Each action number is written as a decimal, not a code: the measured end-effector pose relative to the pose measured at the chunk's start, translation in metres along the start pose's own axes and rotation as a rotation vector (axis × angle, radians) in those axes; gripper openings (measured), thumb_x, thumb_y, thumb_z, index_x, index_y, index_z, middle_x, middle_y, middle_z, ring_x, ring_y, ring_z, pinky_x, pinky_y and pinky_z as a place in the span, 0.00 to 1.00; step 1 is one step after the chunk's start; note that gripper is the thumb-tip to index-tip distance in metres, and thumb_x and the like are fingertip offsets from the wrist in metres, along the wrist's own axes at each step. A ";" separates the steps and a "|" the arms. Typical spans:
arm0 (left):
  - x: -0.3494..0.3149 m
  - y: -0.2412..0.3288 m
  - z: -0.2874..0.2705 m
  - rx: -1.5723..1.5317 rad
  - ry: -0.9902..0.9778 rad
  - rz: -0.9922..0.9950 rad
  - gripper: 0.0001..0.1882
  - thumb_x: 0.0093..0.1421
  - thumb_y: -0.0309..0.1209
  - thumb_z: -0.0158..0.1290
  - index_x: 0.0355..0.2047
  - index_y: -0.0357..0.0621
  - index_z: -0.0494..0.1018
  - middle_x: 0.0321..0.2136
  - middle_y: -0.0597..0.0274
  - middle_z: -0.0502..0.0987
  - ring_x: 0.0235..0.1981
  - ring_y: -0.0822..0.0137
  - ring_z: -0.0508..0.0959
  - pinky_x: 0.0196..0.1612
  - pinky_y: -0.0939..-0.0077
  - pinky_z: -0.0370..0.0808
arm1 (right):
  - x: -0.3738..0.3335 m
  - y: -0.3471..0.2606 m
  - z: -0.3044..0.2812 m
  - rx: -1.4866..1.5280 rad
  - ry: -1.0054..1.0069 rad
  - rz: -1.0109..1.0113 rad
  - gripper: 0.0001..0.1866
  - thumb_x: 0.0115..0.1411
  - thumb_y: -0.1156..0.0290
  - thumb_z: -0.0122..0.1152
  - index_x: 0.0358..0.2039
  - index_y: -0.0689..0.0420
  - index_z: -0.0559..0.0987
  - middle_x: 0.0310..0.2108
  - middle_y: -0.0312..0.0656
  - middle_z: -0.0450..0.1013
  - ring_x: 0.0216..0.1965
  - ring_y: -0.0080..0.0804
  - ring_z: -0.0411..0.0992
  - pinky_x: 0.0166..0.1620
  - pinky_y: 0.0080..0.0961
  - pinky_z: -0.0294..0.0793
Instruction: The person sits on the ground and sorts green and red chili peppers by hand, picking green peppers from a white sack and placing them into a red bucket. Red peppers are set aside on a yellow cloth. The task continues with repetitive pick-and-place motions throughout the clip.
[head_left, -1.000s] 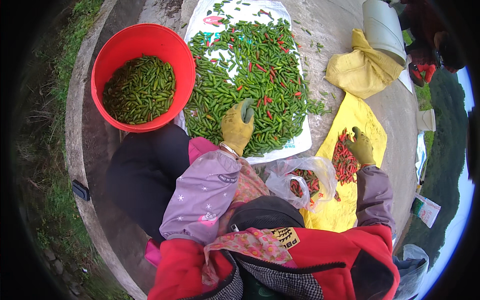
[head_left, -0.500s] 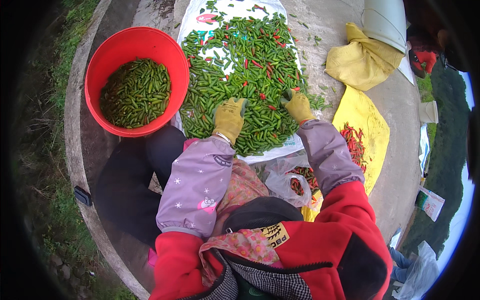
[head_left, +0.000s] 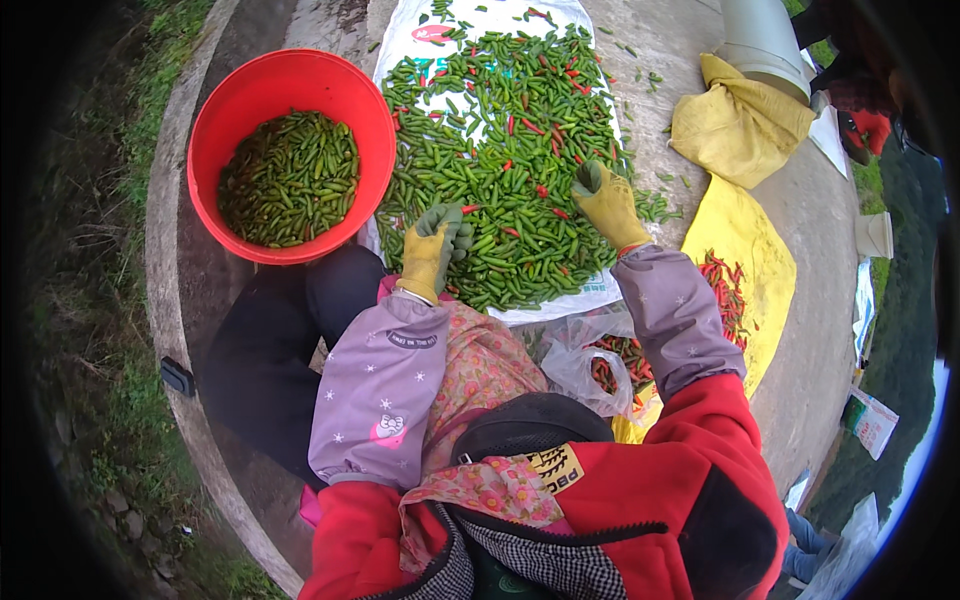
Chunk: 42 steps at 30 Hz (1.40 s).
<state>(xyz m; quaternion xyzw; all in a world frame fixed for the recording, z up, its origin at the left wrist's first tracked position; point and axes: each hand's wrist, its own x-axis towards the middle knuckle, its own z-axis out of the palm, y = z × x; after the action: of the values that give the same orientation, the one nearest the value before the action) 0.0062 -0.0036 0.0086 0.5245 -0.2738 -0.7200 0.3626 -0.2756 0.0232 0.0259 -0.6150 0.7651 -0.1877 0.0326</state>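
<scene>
Spread on a white printed sack is a thick layer of green chili peppers with scattered red ones. My left hand, in a yellow and dark green glove, is raised over the pile's near left edge. Its fingers pinch a red chili pepper, which sticks out past the fingertips. Over the right side of the pile, my gloved right hand has its fingers curled together; whatever may be between them is hidden. Left of the pile, a red bucket holds many green chilies.
Red chilies lie on a yellow sack at the right. A clear plastic bag with mixed chilies sits near my lap. Further right are a crumpled yellow sack and a pale bucket. A concrete edge borders grass at left.
My left hand has drawn back toward me and lifted from the pile, with a red chili in its fingers. My right hand has risen slightly. The whole view has shifted a little.
</scene>
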 end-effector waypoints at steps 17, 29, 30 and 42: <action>-0.006 0.014 -0.014 -0.467 -0.260 0.044 0.11 0.62 0.25 0.50 0.45 0.46 0.71 0.39 0.61 0.78 0.41 0.64 0.80 0.41 0.72 0.80 | 0.033 -0.011 0.030 1.074 -0.598 0.397 0.16 0.57 0.65 0.63 0.45 0.56 0.78 0.30 0.36 0.76 0.31 0.23 0.74 0.35 0.21 0.74; 0.003 0.015 0.001 -0.393 -0.406 -0.061 0.15 0.64 0.41 0.52 0.45 0.46 0.72 0.32 0.70 0.73 0.28 0.75 0.75 0.28 0.82 0.72 | -0.009 0.032 -0.007 2.154 -0.554 0.778 0.16 0.65 0.58 0.54 0.46 0.56 0.75 0.37 0.39 0.76 0.35 0.30 0.75 0.33 0.26 0.78; 0.003 0.012 0.007 -0.310 -0.323 -0.057 0.14 0.63 0.42 0.54 0.42 0.46 0.74 0.24 0.74 0.69 0.22 0.78 0.69 0.23 0.85 0.65 | -0.006 0.035 -0.010 2.165 -0.635 0.736 0.17 0.64 0.57 0.55 0.46 0.56 0.75 0.38 0.38 0.76 0.33 0.28 0.74 0.31 0.24 0.77; 0.001 -0.021 0.039 1.389 -0.120 0.671 0.18 0.49 0.37 0.62 0.39 0.48 0.74 0.34 0.53 0.77 0.36 0.52 0.77 0.38 0.59 0.73 | -0.025 -0.008 0.012 0.227 -0.267 0.122 0.20 0.52 0.60 0.68 0.41 0.60 0.79 0.37 0.42 0.79 0.39 0.39 0.77 0.45 0.32 0.73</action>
<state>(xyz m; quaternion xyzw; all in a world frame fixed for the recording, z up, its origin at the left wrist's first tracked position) -0.0362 0.0086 0.0040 0.4807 -0.8261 -0.2619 0.1338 -0.2593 0.0427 0.0128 -0.5793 0.7638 -0.1872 0.2146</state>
